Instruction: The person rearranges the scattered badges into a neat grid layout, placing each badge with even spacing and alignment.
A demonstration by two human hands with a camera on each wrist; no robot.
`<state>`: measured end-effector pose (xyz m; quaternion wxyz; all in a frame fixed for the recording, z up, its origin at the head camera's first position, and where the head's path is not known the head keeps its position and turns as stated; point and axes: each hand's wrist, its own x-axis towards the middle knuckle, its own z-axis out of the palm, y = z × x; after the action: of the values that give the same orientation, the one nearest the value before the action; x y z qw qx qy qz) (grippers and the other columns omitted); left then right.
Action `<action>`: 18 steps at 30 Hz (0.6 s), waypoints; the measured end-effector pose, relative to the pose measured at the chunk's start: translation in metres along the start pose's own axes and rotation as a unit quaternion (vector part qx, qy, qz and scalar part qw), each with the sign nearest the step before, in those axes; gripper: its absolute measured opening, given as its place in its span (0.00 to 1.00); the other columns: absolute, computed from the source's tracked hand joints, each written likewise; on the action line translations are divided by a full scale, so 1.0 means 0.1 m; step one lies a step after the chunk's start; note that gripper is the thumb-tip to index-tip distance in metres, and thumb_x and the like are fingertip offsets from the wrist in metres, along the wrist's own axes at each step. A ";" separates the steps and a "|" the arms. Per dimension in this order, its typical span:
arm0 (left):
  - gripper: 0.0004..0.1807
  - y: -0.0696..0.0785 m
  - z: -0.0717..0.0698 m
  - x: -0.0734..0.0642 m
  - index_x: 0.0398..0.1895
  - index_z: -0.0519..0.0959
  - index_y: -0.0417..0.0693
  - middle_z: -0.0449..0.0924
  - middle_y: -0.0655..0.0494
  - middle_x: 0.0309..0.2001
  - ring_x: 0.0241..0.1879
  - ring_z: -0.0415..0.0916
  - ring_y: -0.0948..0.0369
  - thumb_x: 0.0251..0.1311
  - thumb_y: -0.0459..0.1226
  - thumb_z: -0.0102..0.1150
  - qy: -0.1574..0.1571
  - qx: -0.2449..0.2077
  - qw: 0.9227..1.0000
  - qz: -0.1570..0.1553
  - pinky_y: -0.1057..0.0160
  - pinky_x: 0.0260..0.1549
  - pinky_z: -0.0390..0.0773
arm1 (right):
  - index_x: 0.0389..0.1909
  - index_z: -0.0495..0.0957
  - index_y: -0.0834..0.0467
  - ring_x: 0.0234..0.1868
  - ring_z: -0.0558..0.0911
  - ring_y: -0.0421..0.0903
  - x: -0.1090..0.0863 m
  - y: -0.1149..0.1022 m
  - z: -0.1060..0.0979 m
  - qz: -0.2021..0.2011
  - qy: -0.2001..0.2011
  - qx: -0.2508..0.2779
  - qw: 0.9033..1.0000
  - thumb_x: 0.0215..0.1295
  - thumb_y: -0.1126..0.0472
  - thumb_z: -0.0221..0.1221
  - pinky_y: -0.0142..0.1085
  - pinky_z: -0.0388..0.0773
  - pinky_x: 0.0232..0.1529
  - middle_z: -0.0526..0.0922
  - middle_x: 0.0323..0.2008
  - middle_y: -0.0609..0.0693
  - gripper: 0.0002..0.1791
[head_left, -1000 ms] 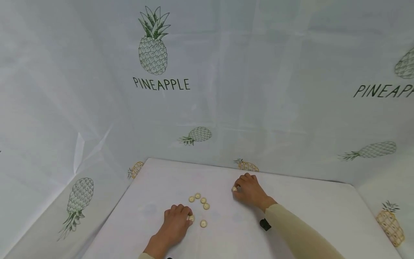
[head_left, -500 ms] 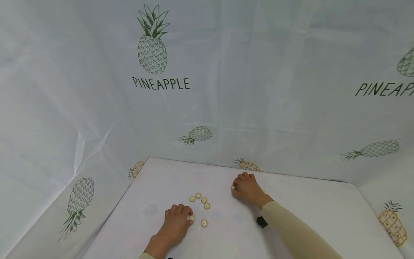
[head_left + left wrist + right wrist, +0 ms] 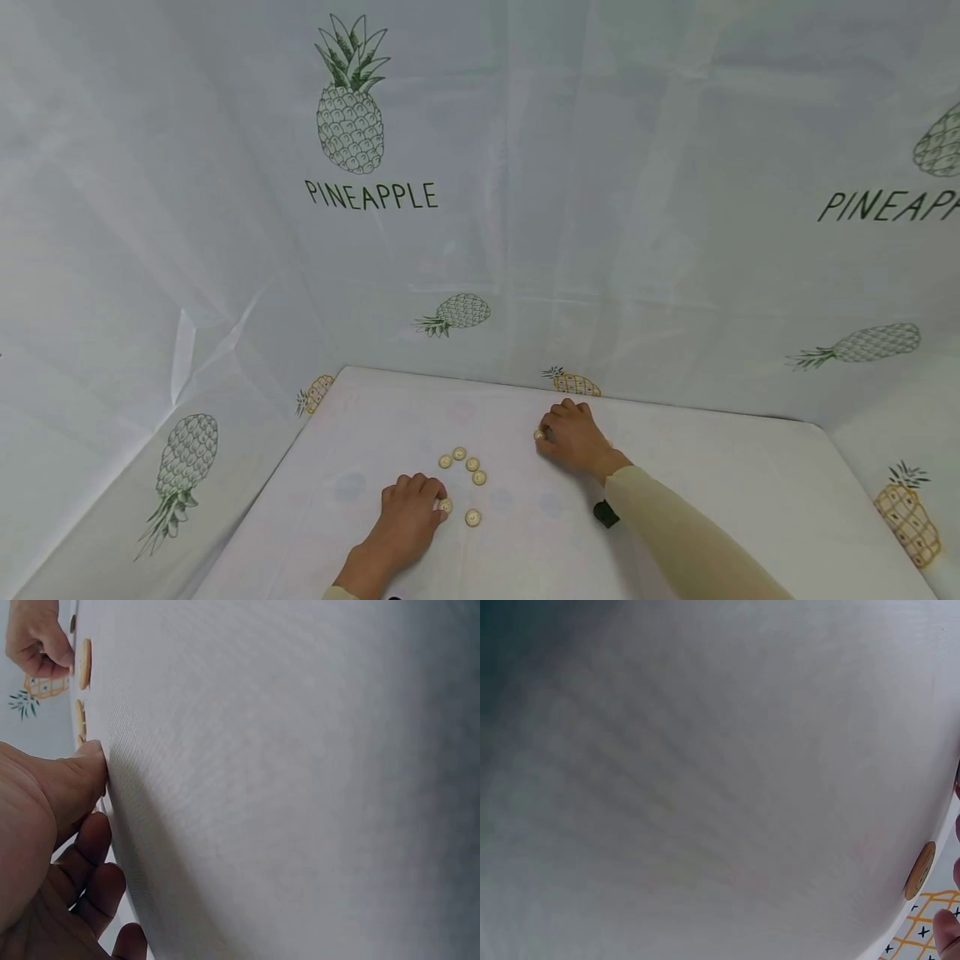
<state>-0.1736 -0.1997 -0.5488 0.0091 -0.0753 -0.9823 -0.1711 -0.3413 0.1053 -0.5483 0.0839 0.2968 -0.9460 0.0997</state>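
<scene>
My left hand [image 3: 408, 510] and right hand [image 3: 576, 439]: both pinching.
Left-hand disc [image 3: 446, 506] toward the table's [image 3: 720, 483] left edge; right-hand disc [image 3: 538, 435] near its back edge. Four loose discs [image 3: 472, 464] arc between.

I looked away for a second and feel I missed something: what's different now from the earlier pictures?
The right hand has shifted slightly leftward, and the small disc it pinches moved with it. A sliver of another disc now shows to its right. Nothing was visibly grabbed or released. The left hand still holds its own disc, and the five loose discs lie unmoved.
</scene>
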 end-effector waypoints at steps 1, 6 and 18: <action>0.13 0.00 0.00 0.00 0.48 0.80 0.53 0.78 0.57 0.47 0.47 0.70 0.56 0.65 0.43 0.71 0.000 0.000 1.000 0.000 0.40 0.55 0.70 | 0.35 0.83 0.48 0.41 0.70 0.45 0.00 0.00 0.01 0.001 0.001 -0.001 1.000 0.70 0.50 0.64 0.50 0.67 0.51 0.81 0.38 0.43 0.07; 0.13 0.01 0.01 0.01 0.47 0.80 0.53 0.78 0.57 0.47 0.47 0.69 0.56 0.65 0.43 0.71 -0.001 0.000 1.000 0.002 0.40 0.55 0.70 | 0.32 0.82 0.47 0.40 0.69 0.45 -0.01 0.02 0.03 0.004 0.004 0.000 1.000 0.70 0.49 0.65 0.50 0.67 0.51 0.80 0.37 0.42 0.08; 0.12 -0.03 0.03 0.02 0.47 0.79 0.54 0.78 0.57 0.48 0.46 0.68 0.57 0.66 0.43 0.70 -0.008 -0.010 1.000 0.003 0.39 0.55 0.70 | 0.36 0.84 0.49 0.41 0.69 0.46 -0.06 -0.02 -0.02 -0.002 0.014 -0.001 1.000 0.67 0.50 0.66 0.49 0.66 0.50 0.82 0.40 0.44 0.07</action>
<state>-0.1758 -0.2011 -0.5520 0.0008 -0.0801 -0.9803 -0.1807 -0.3352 0.1080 -0.5471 0.0976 0.2971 -0.9443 0.1029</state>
